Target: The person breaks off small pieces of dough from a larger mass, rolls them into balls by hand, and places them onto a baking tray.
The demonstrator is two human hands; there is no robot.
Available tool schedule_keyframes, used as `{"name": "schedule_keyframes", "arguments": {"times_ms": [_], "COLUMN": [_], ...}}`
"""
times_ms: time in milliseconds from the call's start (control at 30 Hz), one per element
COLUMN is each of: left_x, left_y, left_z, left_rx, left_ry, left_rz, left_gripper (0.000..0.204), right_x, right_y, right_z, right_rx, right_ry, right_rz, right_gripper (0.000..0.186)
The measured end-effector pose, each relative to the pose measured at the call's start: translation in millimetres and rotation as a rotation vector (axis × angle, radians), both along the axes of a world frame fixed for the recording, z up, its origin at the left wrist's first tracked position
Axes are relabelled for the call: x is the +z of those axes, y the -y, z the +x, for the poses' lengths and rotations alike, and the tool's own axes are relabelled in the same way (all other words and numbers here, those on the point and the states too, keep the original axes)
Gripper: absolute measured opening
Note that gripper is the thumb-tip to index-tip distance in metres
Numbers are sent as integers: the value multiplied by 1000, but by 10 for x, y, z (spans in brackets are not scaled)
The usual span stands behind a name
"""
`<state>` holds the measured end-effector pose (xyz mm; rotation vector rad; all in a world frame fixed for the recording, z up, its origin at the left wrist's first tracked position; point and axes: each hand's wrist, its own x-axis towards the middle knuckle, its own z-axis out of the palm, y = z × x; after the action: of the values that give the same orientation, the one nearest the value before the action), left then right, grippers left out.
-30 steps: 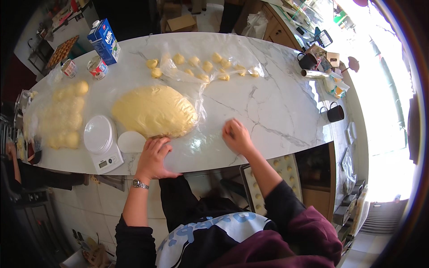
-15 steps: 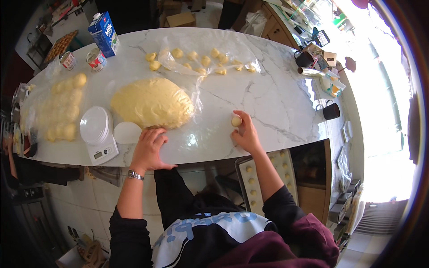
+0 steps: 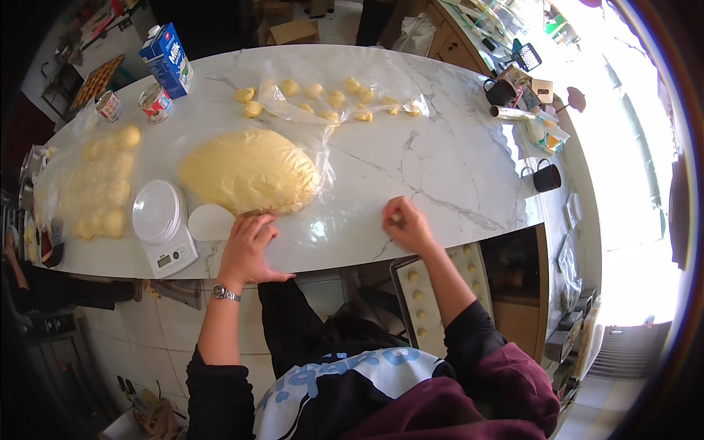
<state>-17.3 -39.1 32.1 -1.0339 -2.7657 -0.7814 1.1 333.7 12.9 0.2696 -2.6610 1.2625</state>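
Observation:
My left hand (image 3: pixel 251 251) rests at the marble counter's near edge with loose, spread fingers, their tips by the front of the large plastic-covered yellow dough (image 3: pixel 246 165). Beside it are a white round disc (image 3: pixel 210 220) and a white kitchen scale (image 3: pixel 156 209). My right hand (image 3: pixel 408 224) is curled over a small pale dough ball (image 3: pixel 397 218), mostly hidden in it, on the counter right of the dough. Small yellow dough lumps (image 3: pixel 352 86) lie under plastic at the back, and several rounded balls (image 3: pixel 117 191) under plastic at the left.
A tray of dough balls (image 3: pixel 413 293) sits below the near edge. A milk carton (image 3: pixel 167 62) and cans (image 3: pixel 155 104) stand back left, mugs (image 3: pixel 545 176) and clutter (image 3: pixel 546 132) at the right end. Another person's forearm (image 3: pixel 15 264) shows at far left.
Half a second ago my right hand was more open around the ball; now its fingers have curled over it and sit slightly lower in the picture. My left hand stays in place.

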Motion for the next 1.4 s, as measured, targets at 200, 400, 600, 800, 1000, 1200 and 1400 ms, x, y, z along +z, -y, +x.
{"name": "schedule_keyframes", "arguments": {"times_ms": [200, 400, 600, 800, 1000, 1200, 1400], "left_x": [17, 43, 54, 70, 66, 47, 71], "left_y": [-91, -80, -101, -106, -90, -113, -55], "left_z": [-28, -11, -3, -16, 3, -2, 61], "left_rx": [-17, 3, 2, 9, -7, -7, 14], "left_ry": [-6, 2, -1, -16, 7, -19, 12], "left_rz": [-18, -31, -51, -47, -31, -22, -36], "left_gripper": [72, 74, 71, 69, 69, 68, 68], "right_x": [92, 152, 651, 384, 13, 34, 82], "right_y": [240, 122, 33, 14, 153, -266, 381], "right_z": [-589, 76, 198, 13, -338, 3, -383], "right_rx": [-248, -166, -385, -19, -75, -83, -89], "right_ry": [-99, 42, -586, -44, 95, -55, 44], "right_rz": [46, 25, 254, 210, -509, 59, 20], "right_gripper": [14, 67, 75, 43, 22, 15, 19]}}
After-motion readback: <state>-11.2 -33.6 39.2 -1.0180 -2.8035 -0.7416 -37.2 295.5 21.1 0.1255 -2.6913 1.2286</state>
